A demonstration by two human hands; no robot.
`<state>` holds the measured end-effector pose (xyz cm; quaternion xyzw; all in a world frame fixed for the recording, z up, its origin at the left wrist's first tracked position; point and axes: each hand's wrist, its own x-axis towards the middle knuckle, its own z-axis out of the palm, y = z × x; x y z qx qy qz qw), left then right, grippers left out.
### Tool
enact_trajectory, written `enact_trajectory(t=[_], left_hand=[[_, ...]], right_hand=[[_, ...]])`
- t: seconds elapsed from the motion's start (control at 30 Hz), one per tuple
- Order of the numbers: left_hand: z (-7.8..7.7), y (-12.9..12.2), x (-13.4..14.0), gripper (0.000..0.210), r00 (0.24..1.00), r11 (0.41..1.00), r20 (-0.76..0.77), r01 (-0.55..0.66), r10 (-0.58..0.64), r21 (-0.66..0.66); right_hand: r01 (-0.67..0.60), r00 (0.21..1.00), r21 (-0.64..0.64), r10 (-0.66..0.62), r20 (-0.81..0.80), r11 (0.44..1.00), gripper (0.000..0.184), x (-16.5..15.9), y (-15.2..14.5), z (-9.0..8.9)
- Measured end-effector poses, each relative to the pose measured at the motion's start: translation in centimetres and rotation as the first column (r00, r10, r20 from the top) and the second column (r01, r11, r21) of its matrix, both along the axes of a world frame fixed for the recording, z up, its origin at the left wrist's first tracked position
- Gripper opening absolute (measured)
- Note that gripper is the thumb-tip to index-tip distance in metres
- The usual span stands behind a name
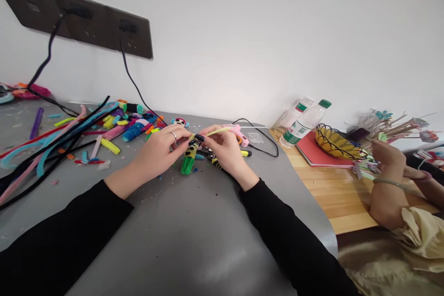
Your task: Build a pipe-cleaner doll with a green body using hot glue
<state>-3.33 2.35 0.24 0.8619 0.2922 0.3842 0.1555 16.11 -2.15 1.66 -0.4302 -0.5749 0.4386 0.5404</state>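
Over the grey mat (180,231), my left hand (161,148) is closed, its fingertips pinching a small pipe-cleaner figure (188,165). The figure is bright green at the bottom and yellow with dark spots above; its top is hidden by my fingers. My right hand (225,150) meets it from the other side, thumb and fingers closed on a pale yellow pipe cleaner (218,130) that runs back across the hand. Both sets of fingertips touch or nearly touch at the figure. A pink glue gun (239,134) lies just behind my right hand, and yellow-and-black handled pliers (217,163) lie partly under it.
Loose pipe cleaners (45,148) and colourful fuzzy pieces (135,127) cover the left side. Black cords hang from a wall socket panel (93,23). At right stand plastic bottles (300,127), a red folder (312,150) and a wire basket (338,143). A co-worker's hand (390,155) is beyond.
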Motion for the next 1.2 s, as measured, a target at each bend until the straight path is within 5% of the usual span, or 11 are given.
enact_trajectory(t=[0.87,1.07,1.2], left_hand=[[-0.4,0.1,-0.1,0.033,0.997,0.999,0.081,-0.009,0.005,0.044],[0.5,-0.3,0.1,0.040,0.993,0.987,0.117,0.031,-0.013,-0.159],[1.1,-0.4,0.3,0.054,0.987,0.906,0.139,0.135,-0.085,-0.401]], right_hand=[[-0.002,0.999,0.000,0.002,-0.047,1.000,0.046,0.0,0.3,-0.3],[-0.022,0.998,0.018,0.023,-0.051,1.000,0.041,0.4,0.4,-0.5],[-0.052,0.998,0.032,0.054,-0.041,0.998,0.040,0.6,0.7,-1.1]])
